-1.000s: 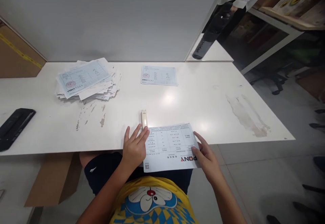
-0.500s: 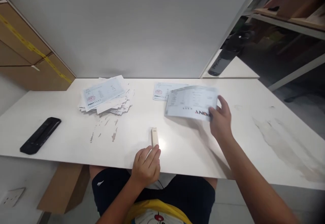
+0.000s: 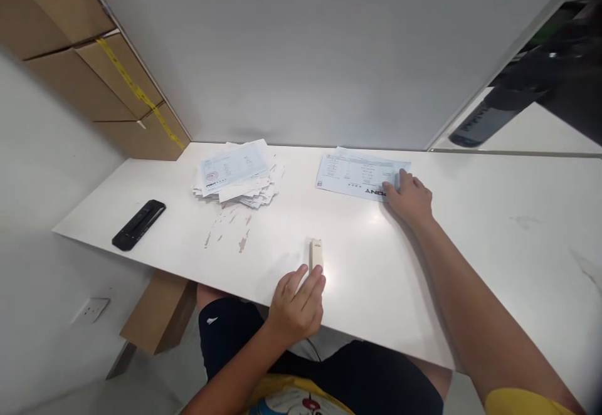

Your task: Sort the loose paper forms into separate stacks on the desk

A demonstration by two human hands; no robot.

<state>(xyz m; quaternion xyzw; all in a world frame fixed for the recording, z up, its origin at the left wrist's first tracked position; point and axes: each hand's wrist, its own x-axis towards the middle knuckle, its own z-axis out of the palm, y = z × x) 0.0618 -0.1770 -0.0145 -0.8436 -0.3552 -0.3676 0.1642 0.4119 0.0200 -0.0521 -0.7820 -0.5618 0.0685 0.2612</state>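
Note:
My right hand (image 3: 411, 200) grips the right edge of a pale blue printed slip (image 3: 350, 173), thumb and index finger on its corner. That slip lies nearly flat on the table, over another slip whose edge (image 3: 345, 150) shows behind it. My left hand (image 3: 298, 302) is closed around the near end of a small cream-coloured bar (image 3: 316, 252), which rests on the table near the front edge. What the bar is I cannot make out. Farther left sits an untidy pile of paper slips (image 3: 235, 170), the top one bearing a round red stamp.
A black flat case-like object (image 3: 139, 224) lies at the table's left. Cardboard boxes (image 3: 136, 101) with yellow tape stand in the back left corner. A grey panel (image 3: 301, 51) closes off the back of the white table (image 3: 263, 246). Beyond it at right lies a dark bottle (image 3: 489, 120).
My right hand has lowered the raised slip away from me onto the other slip. My left hand still holds the cream-coloured bar. The view has turned leftward.

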